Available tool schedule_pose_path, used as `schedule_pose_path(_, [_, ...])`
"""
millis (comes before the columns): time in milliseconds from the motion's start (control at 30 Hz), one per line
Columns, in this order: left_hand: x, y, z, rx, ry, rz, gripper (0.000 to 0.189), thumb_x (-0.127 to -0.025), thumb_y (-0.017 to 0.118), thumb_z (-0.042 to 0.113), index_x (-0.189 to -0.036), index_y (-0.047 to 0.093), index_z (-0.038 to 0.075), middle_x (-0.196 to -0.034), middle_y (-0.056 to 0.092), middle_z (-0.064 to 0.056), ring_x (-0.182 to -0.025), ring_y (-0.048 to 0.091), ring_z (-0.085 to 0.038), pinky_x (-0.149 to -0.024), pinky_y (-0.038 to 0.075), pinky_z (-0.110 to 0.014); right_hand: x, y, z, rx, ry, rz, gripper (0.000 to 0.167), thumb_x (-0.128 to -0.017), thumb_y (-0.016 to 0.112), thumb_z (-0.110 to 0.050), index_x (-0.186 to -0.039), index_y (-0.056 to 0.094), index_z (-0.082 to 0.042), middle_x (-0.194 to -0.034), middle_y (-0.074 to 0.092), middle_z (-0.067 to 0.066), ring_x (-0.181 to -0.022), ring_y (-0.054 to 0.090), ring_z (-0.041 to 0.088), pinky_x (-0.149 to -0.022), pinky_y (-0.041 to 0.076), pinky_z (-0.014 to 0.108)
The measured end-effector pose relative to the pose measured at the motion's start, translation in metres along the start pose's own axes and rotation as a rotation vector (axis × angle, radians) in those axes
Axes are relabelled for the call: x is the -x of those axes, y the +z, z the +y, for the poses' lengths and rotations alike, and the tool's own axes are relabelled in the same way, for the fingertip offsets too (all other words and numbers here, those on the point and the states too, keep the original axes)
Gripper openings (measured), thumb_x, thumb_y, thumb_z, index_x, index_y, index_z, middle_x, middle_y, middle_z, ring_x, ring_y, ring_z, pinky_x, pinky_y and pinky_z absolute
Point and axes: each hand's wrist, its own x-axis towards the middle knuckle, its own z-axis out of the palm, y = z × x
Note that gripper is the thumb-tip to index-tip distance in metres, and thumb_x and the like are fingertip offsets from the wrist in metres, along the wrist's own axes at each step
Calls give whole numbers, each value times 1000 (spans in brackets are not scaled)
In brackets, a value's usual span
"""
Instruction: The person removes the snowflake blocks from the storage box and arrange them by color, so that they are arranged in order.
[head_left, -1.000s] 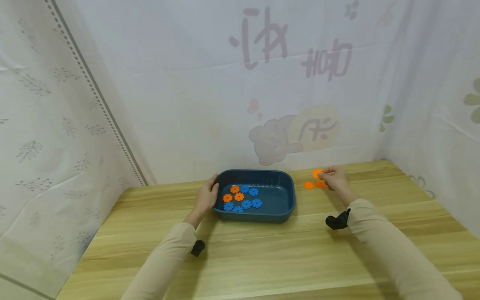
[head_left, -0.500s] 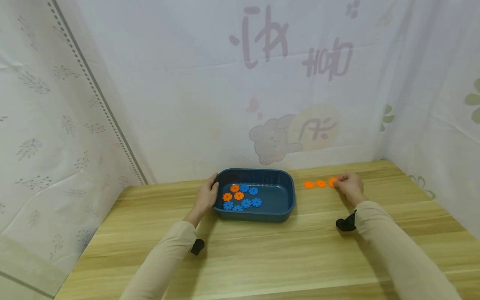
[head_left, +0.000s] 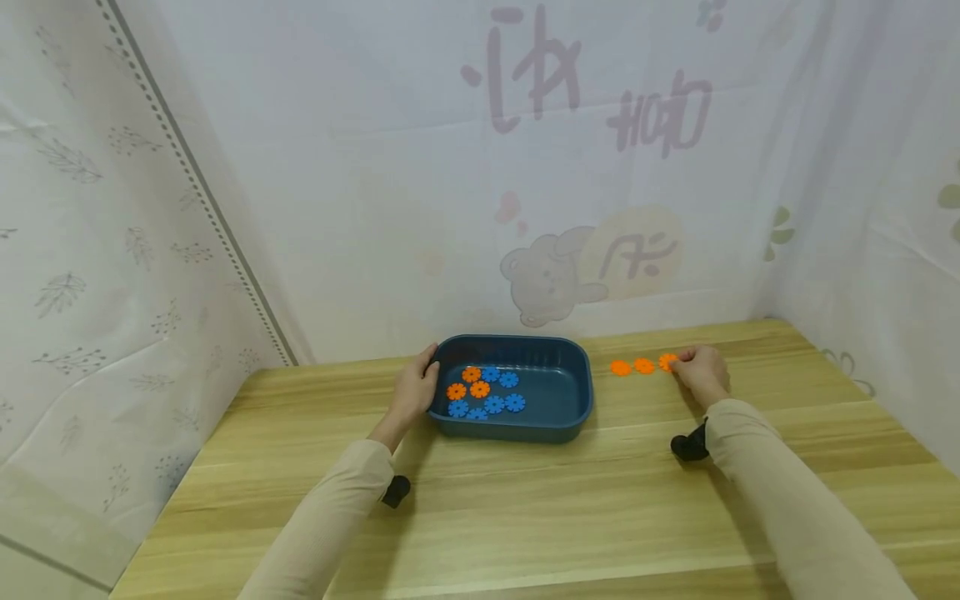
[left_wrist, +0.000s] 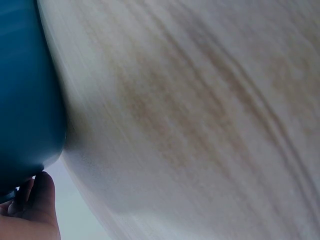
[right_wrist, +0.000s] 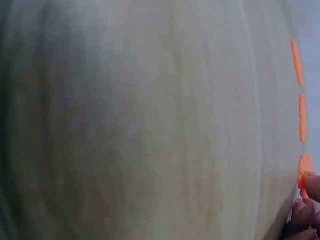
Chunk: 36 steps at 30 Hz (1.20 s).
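The left hand [head_left: 415,387] is gripping the left end of the tray [head_left: 557,396], which is standing upright on the desk [head_left: 525,508]. Inside, three orange discs [head_left: 457,392] are clustering toward the left; two blue discs [head_left: 509,379] are lying just right of the farthest orange one, and four more blue ones [head_left: 494,404] are forming a row along the near side. Right of the tray, the first disc [head_left: 620,367] and second disc [head_left: 643,366], both orange, are lying on the desk. Beside them, the right hand [head_left: 703,371] is pinching the third disc [head_left: 666,362], also orange.
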Motion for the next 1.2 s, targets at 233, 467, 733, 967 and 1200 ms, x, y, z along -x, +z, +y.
schedule_pose_path(233, [-1, -1, 0, 9, 2, -2, 44, -100, 40, 10, -142, 38, 0, -146, 38, -18, -135, 35, -35, -111, 29, -46, -1, 1, -1, 31, 23, -13, 24, -90, 59, -19, -101, 64, 2, -102, 62, 21, -76, 56, 25, -57, 42, 30])
schedule_pose_path(467, [0, 2, -2, 5, 10, 9, 43, -100, 41, 9, -141, 40, -1, -144, 40, -19, -134, 37, -35, -110, 31, -47, -1, 1, 0, 49, -7, -14, 25, -91, 58, -19, -103, 63, 2, -105, 62, 22, -82, 58, 31, -60, 43, 33])
schedule_pose_path(733, [-1, 1, -2, 12, 16, 25, 43, -99, 42, 8, -140, 41, -2, -143, 42, -21, -133, 38, -36, -109, 32, -47, 5, 0, -2, -92, -52, -72, 35, -93, 52, -18, -116, 56, 9, -110, 59, 26, -89, 57, 29, -62, 45, 25])
schedule_pose_path(967, [-2, 0, -1, -1, 23, 33, 42, -99, 42, 9, -140, 41, -1, -142, 43, -20, -132, 39, -36, -109, 33, -46, 16, 8, -35, -326, -109, -196, 40, -96, 50, -19, -124, 49, 9, -101, 56, 17, -58, 47, 8, -46, 39, 20])
schedule_pose_path(1200, [-1, 1, -2, -4, 19, 28, 42, -99, 42, 8, -140, 41, -2, -142, 43, -20, -132, 39, -36, -109, 33, -47, 42, 34, -87, -526, -184, -276, 36, -95, 53, -16, -123, 50, 7, -85, 53, 2, -55, 43, 6, -46, 38, 19])
